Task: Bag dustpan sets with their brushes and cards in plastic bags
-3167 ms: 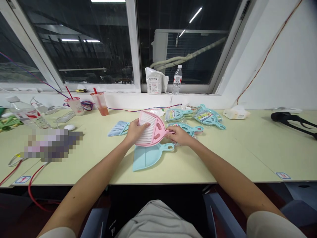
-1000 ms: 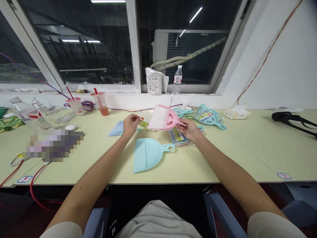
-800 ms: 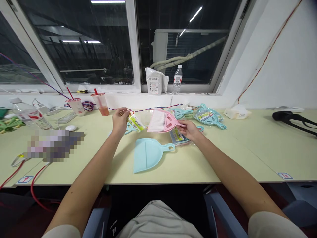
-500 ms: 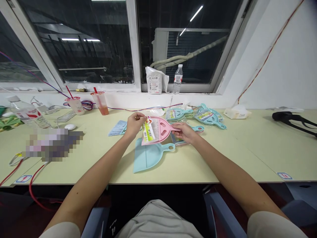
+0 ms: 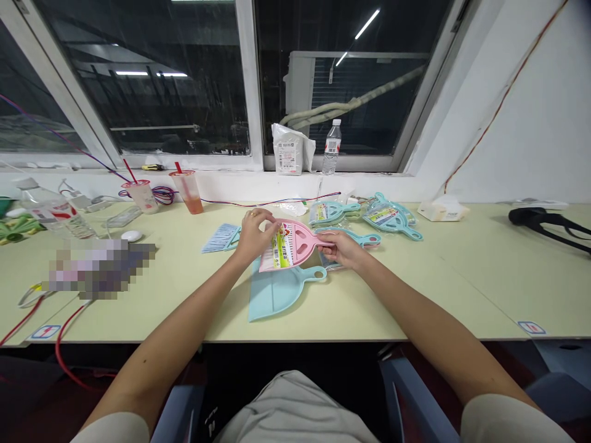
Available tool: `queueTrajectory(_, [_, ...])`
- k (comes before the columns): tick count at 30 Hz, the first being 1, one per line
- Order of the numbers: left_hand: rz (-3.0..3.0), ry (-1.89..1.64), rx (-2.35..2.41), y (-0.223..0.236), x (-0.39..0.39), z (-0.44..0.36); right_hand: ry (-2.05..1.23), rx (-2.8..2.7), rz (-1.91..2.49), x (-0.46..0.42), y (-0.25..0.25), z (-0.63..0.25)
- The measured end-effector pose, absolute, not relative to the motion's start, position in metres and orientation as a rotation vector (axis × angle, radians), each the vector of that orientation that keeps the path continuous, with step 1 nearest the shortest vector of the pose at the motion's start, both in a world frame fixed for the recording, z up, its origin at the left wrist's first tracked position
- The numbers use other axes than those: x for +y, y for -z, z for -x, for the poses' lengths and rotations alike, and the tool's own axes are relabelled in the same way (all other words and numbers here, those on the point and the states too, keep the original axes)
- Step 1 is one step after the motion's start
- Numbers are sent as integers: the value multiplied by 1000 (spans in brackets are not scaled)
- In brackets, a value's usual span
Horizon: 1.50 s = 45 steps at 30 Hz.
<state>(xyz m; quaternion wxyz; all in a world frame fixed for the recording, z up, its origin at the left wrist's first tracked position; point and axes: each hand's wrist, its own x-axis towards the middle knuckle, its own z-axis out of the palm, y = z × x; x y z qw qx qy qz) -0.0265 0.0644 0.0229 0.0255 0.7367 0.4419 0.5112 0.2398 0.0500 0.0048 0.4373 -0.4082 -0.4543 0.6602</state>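
Because the pink brush-and-dustpan set (image 5: 311, 241) looks like thin moulded plastic, I'd judge it light and fairly stiff, easy to carry by one end. It is held at the centre of the frame, above the worktop (image 5: 406, 301) and partly in front of a pale blue dustpan (image 5: 277, 292). With my right hand (image 5: 341, 249) I have the handle (image 5: 321, 243) gripped, thumb on top and fingers curled beneath; that narrow neck seems the best hold, though smooth plastic may twist if squeezed loosely. My left hand (image 5: 255, 237) is partly closed at the set's upper left, its thumb over the edge of a printed label card (image 5: 283, 246) lying across white bristles (image 5: 268, 259). I read it as nipping the card; whether its fingers also grip the pink plastic behind, I cannot tell. That card looks thin and likely to crease, so I'd favour a corner and light pressure. The bristles should give under a push and make a poor hold. A blue-bristled brush (image 5: 221, 239) lies left of centre; packaged sets (image 5: 390, 218) lie right of centre, farther back.
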Motion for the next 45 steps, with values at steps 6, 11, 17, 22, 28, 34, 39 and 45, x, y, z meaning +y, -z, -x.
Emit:
queueTrajectory(6, [-2647, -1056, 1159, -27, 49, 33, -1618, -1095, 996, 57, -2, -246])
queueTrajectory(11, [-2706, -885, 1180, -25, 49, 30, -1618, -1142, 1016, 60, 1, -248])
queueTrajectory(17, [-2725, -838, 1222, -25, 48, 31, -1623, -1149, 1003, 59, 2, -248])
queueTrajectory(22, [-2734, -809, 1250, -25, 48, 32, -1627, -1150, 1007, 59, 1, -248])
queueTrajectory(28, [-2754, -794, 1247, -22, 50, 31, -1622, -1151, 1018, 58, 0, -247])
queueTrajectory(34, [-2728, -831, 1216, -24, 48, 31, -1632, -1157, 1010, 56, -2, -246])
queueTrajectory(39, [-2444, -1112, 1264, -23, 54, 34, -1643, -1105, 981, 58, -2, -248])
queueTrajectory(45, [-1292, -1184, 1137, -20, 72, 38, -1689, -1074, 914, 62, -2, -253])
